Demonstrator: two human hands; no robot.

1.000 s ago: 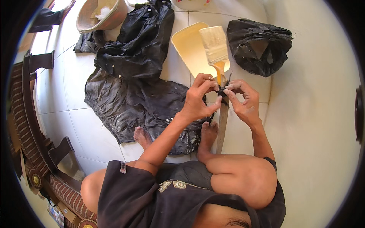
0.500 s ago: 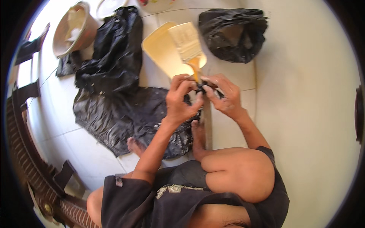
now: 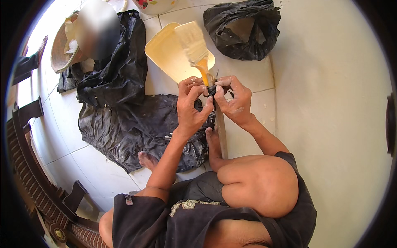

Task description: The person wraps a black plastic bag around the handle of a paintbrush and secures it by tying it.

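Observation:
A wide paintbrush with pale, coated bristles and an orange handle points away from me. Its handle lies against the end of a long wooden stick, which runs back between my feet. A black strip is wound in a knot-like bunch where handle and stick meet. From the left, my left hand pinches this strip between thumb and fingers. My right hand, smeared white, pinches it from the other side. The fingers partly hide the winding. Under the brush sits a cream, rounded plastic container.
Crumpled black cloth, spotted white, covers tiles on the left. A bucket stands at the far left, beside a blurred patch. A black plastic bag sits far right of the brush. Dark carved wooden furniture lines the left; a pale wall, the right.
The view has shifted a little, so the brush, bag and container sit higher and further left. Both hands still pinch the black strip, with the fingers slightly rearranged.

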